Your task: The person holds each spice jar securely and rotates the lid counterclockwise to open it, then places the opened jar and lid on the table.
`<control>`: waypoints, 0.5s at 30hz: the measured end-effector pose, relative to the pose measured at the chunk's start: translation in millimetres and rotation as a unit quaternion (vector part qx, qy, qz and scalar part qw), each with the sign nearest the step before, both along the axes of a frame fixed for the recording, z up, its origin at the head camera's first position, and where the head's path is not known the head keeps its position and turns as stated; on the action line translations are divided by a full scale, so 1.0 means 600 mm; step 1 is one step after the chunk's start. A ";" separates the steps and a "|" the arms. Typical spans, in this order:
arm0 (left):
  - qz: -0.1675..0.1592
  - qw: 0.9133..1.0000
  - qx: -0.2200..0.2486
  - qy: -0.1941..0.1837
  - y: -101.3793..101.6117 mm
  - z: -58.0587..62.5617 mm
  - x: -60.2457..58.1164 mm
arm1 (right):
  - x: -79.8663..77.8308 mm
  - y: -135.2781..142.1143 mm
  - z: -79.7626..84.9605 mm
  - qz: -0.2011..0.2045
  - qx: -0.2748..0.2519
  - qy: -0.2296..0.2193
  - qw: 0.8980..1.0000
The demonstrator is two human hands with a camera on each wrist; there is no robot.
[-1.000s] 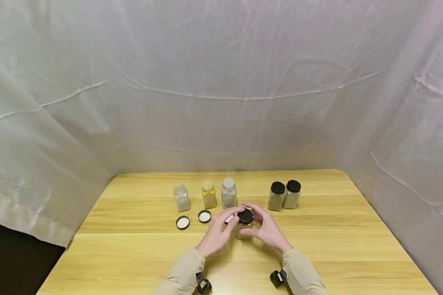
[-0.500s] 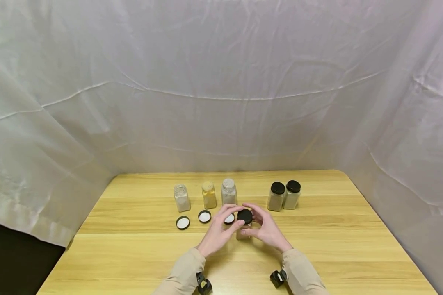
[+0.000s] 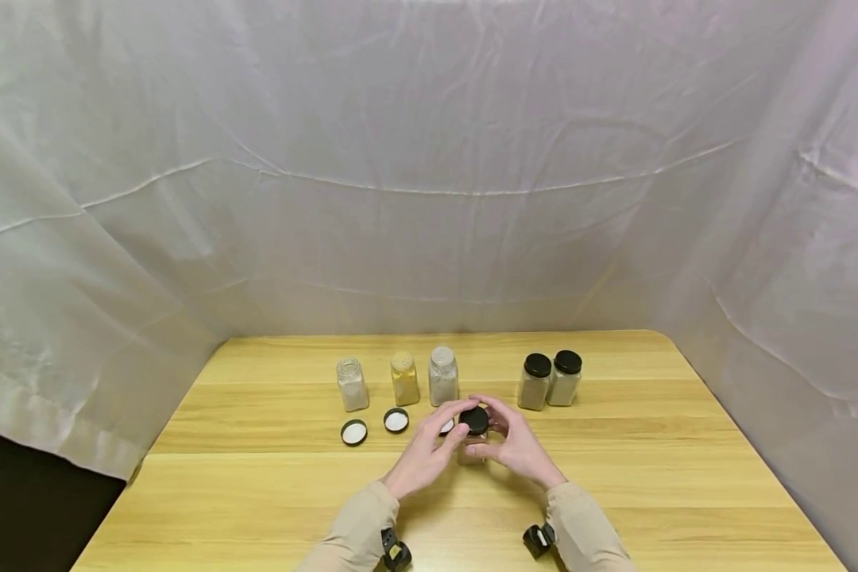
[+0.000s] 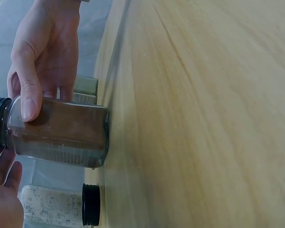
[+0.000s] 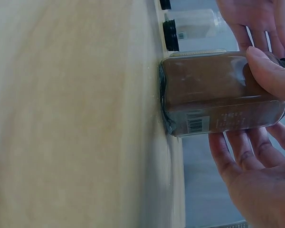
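A square glass jar (image 5: 204,85) of brown powder stands upright near the middle of the table, in front of me. My right hand (image 3: 511,449) grips its body, with the thumb (image 4: 29,102) pressed on the glass. At the top, my left hand (image 3: 420,453) holds the black lid (image 3: 475,419) between thumb and fingers. The lid sits on the jar's neck. Just behind my left hand lies a loose black lid (image 3: 446,427), white inside facing up and partly hidden by the fingers.
Behind my hands stand three lidless jars: a whitish one (image 3: 353,388), a yellow one (image 3: 405,384) and a speckled grey one (image 3: 443,381). Two black lids (image 3: 353,432) (image 3: 396,419) lie before them. Two capped jars (image 3: 534,387) (image 3: 565,383) stand at the back right.
My left fingers and thumb shift slightly around the black lid, covering and uncovering the loose lid behind. My right hand and the jar stay in place.
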State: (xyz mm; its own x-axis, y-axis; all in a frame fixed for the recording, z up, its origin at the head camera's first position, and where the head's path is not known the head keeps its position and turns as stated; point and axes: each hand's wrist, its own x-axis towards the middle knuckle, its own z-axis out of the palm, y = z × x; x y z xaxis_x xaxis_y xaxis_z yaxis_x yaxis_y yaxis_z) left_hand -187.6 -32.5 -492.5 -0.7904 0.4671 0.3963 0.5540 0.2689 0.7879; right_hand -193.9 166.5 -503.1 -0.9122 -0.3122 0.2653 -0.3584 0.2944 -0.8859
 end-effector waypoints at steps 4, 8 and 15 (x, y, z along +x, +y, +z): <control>0.013 1.000 0.011 0.000 0.002 0.000 -0.001 | -0.001 0.001 -0.002 0.008 -0.008 0.001 1.000; 0.020 1.000 0.020 0.010 0.004 0.000 -0.001 | -0.001 0.000 -0.002 0.009 -0.008 0.004 1.000; 0.009 1.000 0.011 0.026 0.002 -0.006 0.001 | 0.002 0.000 -0.001 -0.009 0.006 -0.008 1.000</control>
